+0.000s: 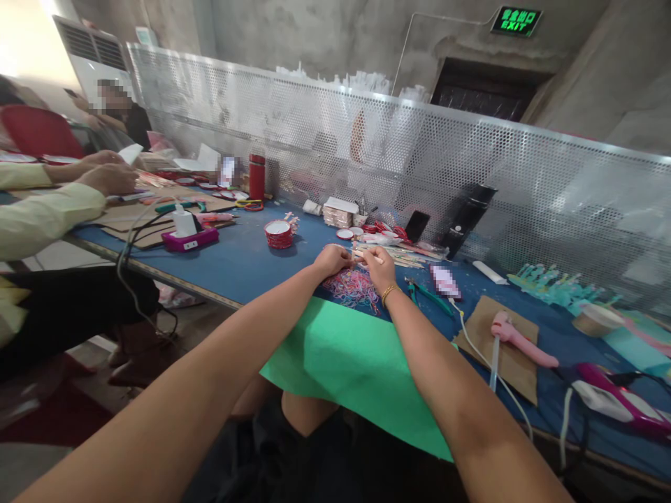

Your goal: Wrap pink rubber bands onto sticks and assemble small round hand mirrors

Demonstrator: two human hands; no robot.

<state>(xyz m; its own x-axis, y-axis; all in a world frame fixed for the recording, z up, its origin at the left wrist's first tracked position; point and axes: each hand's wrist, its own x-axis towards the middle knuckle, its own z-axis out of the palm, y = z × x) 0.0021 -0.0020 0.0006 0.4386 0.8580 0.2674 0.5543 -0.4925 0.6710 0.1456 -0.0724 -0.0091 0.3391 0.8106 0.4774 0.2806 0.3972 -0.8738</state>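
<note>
My left hand point(332, 260) and my right hand point(381, 267) meet above a tangled pile of pink, purple and blue cords point(352, 290) on the blue table. Between the fingers of my right hand is a thin pale stick point(373, 258). The fingertips of my left hand are pinched together close to the stick's left end; what they grip is too small to make out. A green sheet point(346, 349) hangs over the table edge beneath my forearms. Behind my right hand lies a bundle of pale sticks point(409, 256).
Green-handled pliers point(436, 300) lie right of the cords. A pink glue gun point(524, 341) rests on cardboard point(516, 381), with cables nearby. Leftward stand a stack of red-rimmed discs point(278, 236) and a purple power strip point(189, 239). A co-worker's hands point(112, 171) are at far left.
</note>
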